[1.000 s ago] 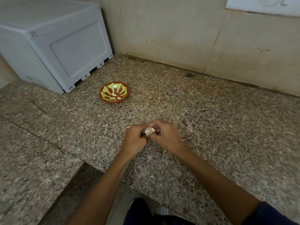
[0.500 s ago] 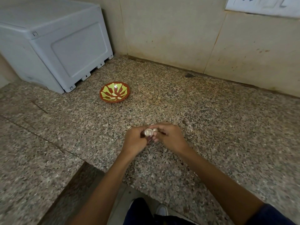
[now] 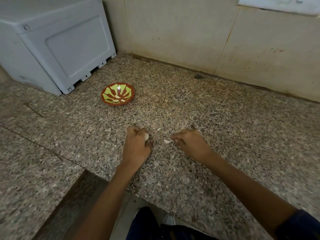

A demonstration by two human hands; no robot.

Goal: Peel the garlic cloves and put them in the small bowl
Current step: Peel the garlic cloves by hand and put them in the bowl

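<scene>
Hands (image 3: 136,146) apart, bowl (image 3: 118,94) beyond

speckled polished granite counter (image 3: 207,118), glossy glazed bowl (image 3: 105,94)

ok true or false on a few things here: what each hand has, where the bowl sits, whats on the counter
1. The left hand holds a piece of garlic. True.
2. The two hands are pressed together over one garlic piece. False: they are apart, and the right hand pinches its own garlic clove.
3. The small bowl sits on the granite counter beyond the hands. True.
4. The small bowl is plain white. False: it is red-brown with a yellow-green pattern.
5. A grey plastic box stands at the back left of the counter. True.
</scene>
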